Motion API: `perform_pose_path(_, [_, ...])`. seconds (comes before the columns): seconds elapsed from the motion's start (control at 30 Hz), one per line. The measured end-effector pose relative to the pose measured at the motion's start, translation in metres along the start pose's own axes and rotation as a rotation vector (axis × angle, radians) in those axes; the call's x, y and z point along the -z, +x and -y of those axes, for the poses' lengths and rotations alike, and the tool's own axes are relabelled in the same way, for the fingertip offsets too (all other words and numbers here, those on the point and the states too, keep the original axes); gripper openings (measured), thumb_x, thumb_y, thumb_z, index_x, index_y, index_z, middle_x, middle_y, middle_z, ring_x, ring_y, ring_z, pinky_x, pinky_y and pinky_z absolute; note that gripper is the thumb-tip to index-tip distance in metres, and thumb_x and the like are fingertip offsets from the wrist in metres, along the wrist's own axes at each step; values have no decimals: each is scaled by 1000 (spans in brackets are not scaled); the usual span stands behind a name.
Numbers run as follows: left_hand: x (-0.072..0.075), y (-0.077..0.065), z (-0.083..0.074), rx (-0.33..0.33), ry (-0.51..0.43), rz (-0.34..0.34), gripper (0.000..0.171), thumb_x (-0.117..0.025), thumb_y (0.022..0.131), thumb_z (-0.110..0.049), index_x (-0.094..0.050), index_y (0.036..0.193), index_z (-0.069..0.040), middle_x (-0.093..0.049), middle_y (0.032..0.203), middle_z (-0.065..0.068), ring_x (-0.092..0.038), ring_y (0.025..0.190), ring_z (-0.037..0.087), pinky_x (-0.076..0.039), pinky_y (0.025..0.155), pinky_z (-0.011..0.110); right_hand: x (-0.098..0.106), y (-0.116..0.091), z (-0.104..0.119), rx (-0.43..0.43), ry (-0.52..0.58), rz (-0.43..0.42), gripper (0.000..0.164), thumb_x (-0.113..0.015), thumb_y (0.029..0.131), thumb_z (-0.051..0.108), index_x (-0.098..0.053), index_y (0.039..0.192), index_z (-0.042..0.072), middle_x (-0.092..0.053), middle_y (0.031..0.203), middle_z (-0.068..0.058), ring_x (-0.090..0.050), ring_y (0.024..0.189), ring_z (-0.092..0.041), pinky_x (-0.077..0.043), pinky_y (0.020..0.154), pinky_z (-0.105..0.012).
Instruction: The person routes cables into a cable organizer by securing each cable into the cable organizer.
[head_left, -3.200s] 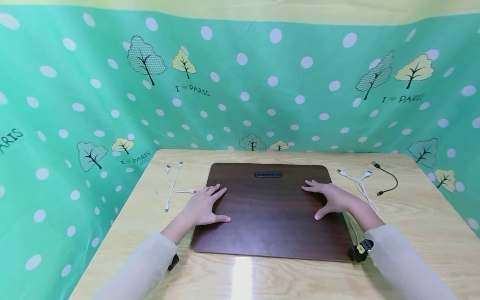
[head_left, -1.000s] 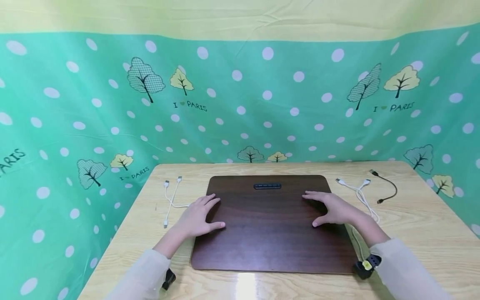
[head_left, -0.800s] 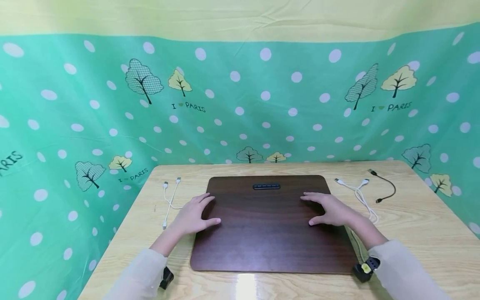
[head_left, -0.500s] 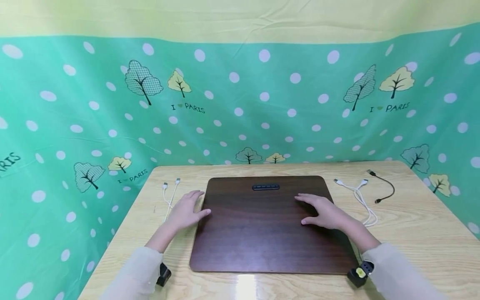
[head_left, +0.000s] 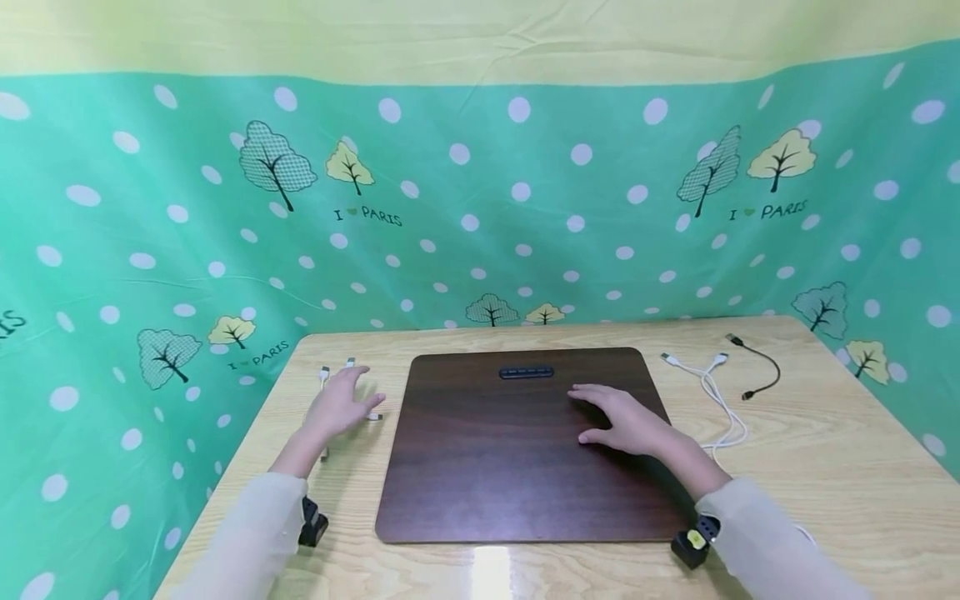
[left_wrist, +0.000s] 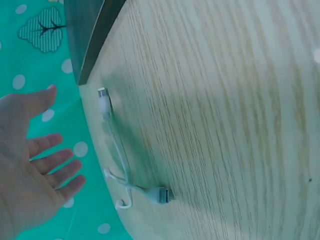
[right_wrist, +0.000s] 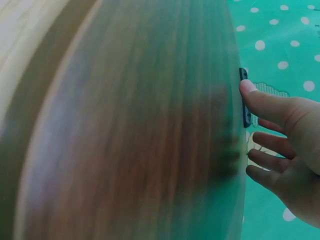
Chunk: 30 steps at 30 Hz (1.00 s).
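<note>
A dark brown board (head_left: 480, 467) lies flat on the pale wooden table, with a dark slotted strip (head_left: 527, 372) near its far edge. My left hand (head_left: 337, 408) hovers left of the board, above white USB cables (head_left: 375, 417), which it partly hides in the head view. In the left wrist view its fingers are spread, apart from the white cable plugs (left_wrist: 161, 195). Over the right part of the board hangs my right hand (head_left: 618, 421), thumb and fingers parted and holding nothing; its reflection shows on the board in the right wrist view.
Right of the board lie a looped white cable (head_left: 723, 404) with two plugs at its far end and a short black cable (head_left: 768, 360). A green dotted curtain (head_left: 480, 192) stands behind the table (head_left: 825, 467).
My left hand has moved off the board's left side to above the white cables. The right hand has shifted left over the board. The board and cables have stayed put.
</note>
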<state>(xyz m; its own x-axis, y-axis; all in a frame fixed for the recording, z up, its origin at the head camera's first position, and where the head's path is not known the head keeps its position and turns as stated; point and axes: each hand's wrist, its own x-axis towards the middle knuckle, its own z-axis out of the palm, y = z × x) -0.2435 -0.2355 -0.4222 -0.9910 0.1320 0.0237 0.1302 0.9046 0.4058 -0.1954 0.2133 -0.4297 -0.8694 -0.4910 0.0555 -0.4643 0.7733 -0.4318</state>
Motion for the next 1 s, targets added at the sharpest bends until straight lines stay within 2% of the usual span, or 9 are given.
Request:
perform_pose_path(0.27, [6,5,8,41,37,33,63,-56,95,-30,-35,143,6,-35,147,33,-34,135,51,-34,110,63,-2,9,9,27,21,-4,59,-74,84,23,-52,135,2,-50,143,-18,-46,134,-38,-42,109,-52])
perform_pose_path(0.63, [6,20,22,104,-69,31,61,-53,97,-27,-33,143,7,-36,146,33,-34,134,53,-34,110,62,-10,16,24,22,52,-2,62,-74,85,25,-49,138,5,-49,145,-17,-44,136,-35,-42,109,-51])
perform_pose_path(0.87, [5,26,26,170,-75,53,56,-48,94,-11,-32,145,5,-34,147,33,-33,135,52,-33,111,61,-14,19,32,66,78,-9,61,-73,85,26,-50,137,5,-51,143,-15,-47,134,-33,-43,108,-49])
perform_pose_path(1.0, [4,32,27,183,-62,37,54,-48,94,-10,-34,142,8,-38,143,34,-38,131,52,-37,109,60,-14,22,35,86,82,-26,59,-73,85,26,-51,136,6,-53,141,-14,-49,133,-32,-44,108,-49])
